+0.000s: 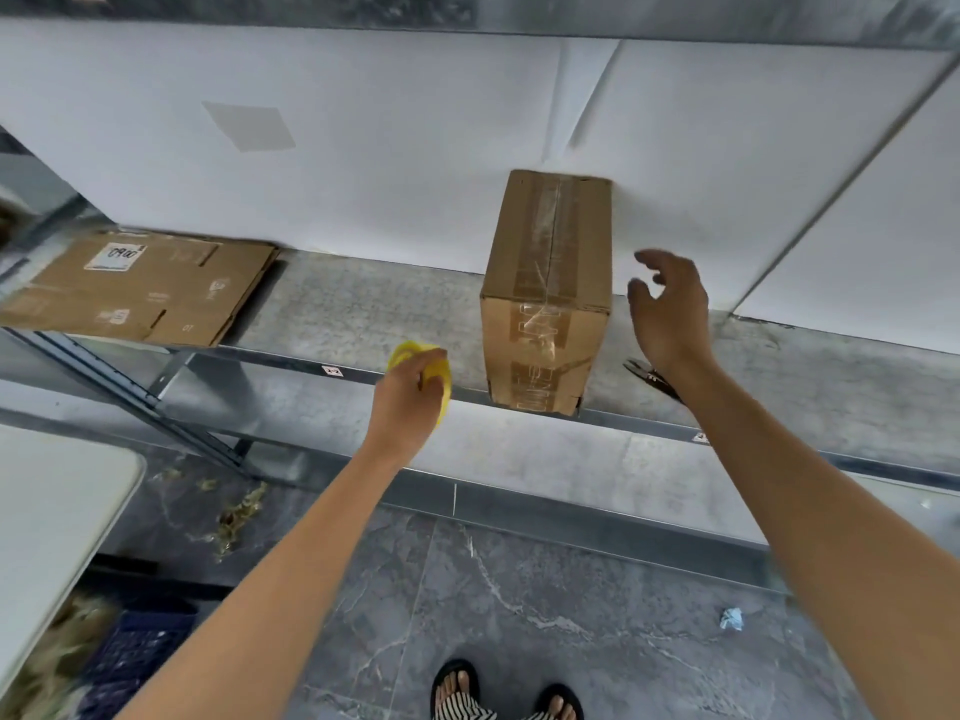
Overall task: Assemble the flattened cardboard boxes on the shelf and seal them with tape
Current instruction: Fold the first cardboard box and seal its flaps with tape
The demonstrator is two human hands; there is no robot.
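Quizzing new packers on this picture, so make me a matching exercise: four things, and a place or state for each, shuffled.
1 taped box
2 flat cardboard
3 yellow tape roll
4 right hand

a held in the left hand
b open, beside the box, holding nothing
c lying at the left end of the shelf
d standing upright on the shelf

Pairs: 1-d, 2-c, 3-a, 4-b

You face a grey metal shelf (332, 304) backed by a white wall (415, 122) that bears a pale grey square patch (249, 126). Beneath you lies a dark marbled tile floor (519, 615), strewn with dry plant litter (239, 517) and one crumpled blue scrap (731, 618). The rounded corner of a white table (52, 511) sits at your left.
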